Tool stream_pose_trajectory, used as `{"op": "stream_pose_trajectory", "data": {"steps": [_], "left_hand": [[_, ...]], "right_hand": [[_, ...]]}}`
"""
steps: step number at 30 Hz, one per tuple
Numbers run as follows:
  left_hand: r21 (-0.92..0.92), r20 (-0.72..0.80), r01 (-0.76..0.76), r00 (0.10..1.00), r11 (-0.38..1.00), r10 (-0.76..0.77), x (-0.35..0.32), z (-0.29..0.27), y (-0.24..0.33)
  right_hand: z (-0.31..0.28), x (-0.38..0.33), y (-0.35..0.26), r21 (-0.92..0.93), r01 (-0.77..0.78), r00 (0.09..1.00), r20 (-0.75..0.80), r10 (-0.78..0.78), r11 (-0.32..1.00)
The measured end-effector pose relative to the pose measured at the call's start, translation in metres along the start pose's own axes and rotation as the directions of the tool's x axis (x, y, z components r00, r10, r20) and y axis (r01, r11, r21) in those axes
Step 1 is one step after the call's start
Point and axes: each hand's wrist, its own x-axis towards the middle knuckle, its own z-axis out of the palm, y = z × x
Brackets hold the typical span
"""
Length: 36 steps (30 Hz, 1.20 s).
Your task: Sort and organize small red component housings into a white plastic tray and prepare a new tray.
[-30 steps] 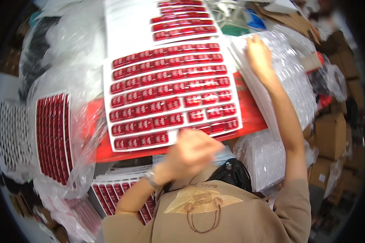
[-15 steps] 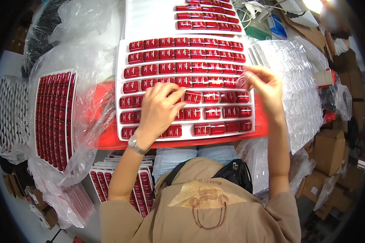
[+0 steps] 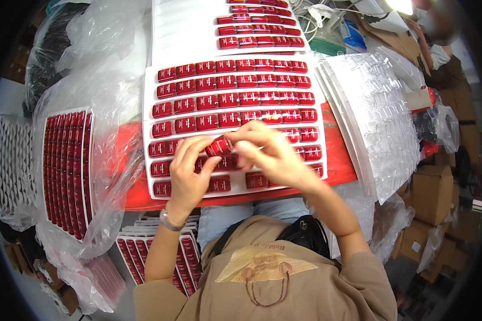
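Observation:
A white tray [image 3: 238,183] lies in front of me, holding rows of small glossy red containers [image 3: 206,101] with white print. Just above its lower middle, my left hand [image 3: 190,168] pinches one such red container [image 3: 218,146], tilted and raised from the rows. From the right, my right hand [image 3: 265,150] reaches over the tray, its bent fingers closed at that container's right end. Motion blurs those fingertips, and whatever they hold is hidden. Both hands cover parts of the lower rows. One gap shows in the nearest row.
Beyond it lies another white tray [image 3: 185,29], partly filled with red containers. Clear plastic trays [image 3: 380,123] stand at the right. At the left is a plastic-wrapped filled tray [image 3: 68,174]; more filled trays [image 3: 158,251] are stacked below the table edge. Cardboard boxes [image 3: 432,192] sit far right.
My right hand has swung left from the tray's right edge to meet my left hand. The red container by my left fingers is now held up and tilted. The view has shifted slightly.

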Motion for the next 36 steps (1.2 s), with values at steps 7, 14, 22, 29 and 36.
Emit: {"op": "stream_pose_trajectory", "data": {"steps": [7, 14, 22, 29, 36], "left_hand": [[0.306, 0.296, -0.243, 0.943, 0.920, 0.151, 0.031, 0.006, -0.007], [0.394, 0.195, -0.149, 0.978, 0.907, 0.076, 0.015, -0.035, -0.026], [-0.312, 0.286, 0.041, 0.957, 0.949, 0.053, 0.003, -0.034, -0.002], [-0.098, 0.157, 0.028, 0.988, 0.995, -0.013, 0.011, -0.036, -0.008], [0.325, 0.255, -0.337, 0.931, 0.884, 0.261, 0.026, -0.021, -0.020]], "right_hand": [[-0.198, 0.034, -0.016, -0.882, -0.422, 0.819, -0.272, -0.505, -0.210], [-0.141, 0.017, -0.016, -0.519, 0.058, 0.855, -0.415, -0.311, 0.853], [-0.008, 0.008, 0.002, -0.593, 0.266, 0.945, 0.318, -0.083, 0.760], [-0.050, 0.039, -0.010, -0.898, 0.071, 0.868, -0.159, -0.470, 0.435], [-0.240, 0.073, -0.014, -0.776, -0.484, 0.855, -0.321, -0.407, -0.404]]}}
